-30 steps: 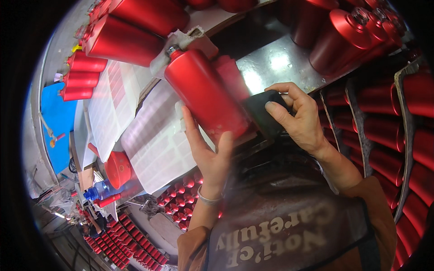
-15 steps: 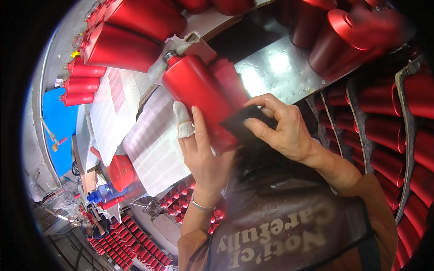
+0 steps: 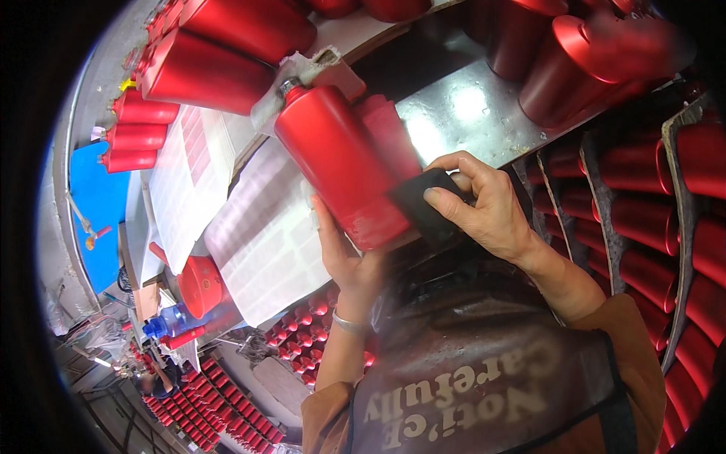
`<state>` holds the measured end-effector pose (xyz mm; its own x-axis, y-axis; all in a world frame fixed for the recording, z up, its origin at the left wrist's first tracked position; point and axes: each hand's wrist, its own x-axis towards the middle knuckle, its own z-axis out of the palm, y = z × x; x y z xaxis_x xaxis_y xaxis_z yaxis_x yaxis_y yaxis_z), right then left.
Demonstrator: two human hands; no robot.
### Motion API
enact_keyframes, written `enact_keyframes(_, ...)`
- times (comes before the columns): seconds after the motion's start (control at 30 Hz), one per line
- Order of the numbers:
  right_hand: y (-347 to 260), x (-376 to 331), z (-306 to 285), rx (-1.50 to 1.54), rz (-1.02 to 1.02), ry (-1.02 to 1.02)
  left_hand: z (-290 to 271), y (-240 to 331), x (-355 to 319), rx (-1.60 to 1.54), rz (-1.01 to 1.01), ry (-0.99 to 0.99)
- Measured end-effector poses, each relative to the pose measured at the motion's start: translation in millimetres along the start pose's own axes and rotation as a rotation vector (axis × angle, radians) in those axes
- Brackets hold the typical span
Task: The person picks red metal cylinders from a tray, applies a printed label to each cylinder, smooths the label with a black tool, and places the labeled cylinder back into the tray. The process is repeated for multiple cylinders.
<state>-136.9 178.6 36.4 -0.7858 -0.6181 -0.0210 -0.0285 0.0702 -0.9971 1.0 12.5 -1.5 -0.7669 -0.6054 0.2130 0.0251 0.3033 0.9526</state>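
Gripping a red cylinder (image 3: 340, 163), left hand (image 3: 349, 253); right hand (image 3: 488, 208) pinches a black pad (image 3: 422, 206).

Red cylinder (image 3: 344, 163) in left hand (image 3: 349, 253), glossy, w/ pale scuffed patch nr its base. Black pad (image 3: 423, 206) under right hand (image 3: 484, 208). Left of hands: white sheets (image 3: 261, 242) w/ fine grey grid lines; beyond, blue board (image 3: 94, 208). Above & right of hands: more red cylinders (image 3: 219, 68), grey shiny metal top (image 3: 469, 113).

One held red cylinder (image 3: 344, 163), one black pad (image 3: 423, 206), two label sheets (image 3: 265, 242).
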Motion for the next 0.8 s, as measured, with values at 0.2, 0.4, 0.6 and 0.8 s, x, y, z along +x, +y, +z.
enact_keyframes(0.2, 0, -2, 1, -0.024, 0.029, -0.024, -10, -14, -3, -0.006, -0.081, -0.079)
enact_keyframes(0.4, 4, -4, 5, 0.038, 0.062, -0.025, -27, -2, 11, 0.285, 0.090, -0.144)
enact_keyframes(0.6, 3, -3, 9, 0.003, 0.003, -0.021, -8, 53, 18, 0.856, 0.310, -0.166)
enact_keyframes(0.8, 2, 2, 1, -0.018, -0.016, -0.044, -13, 55, 23, 0.737, 0.357, -0.126)
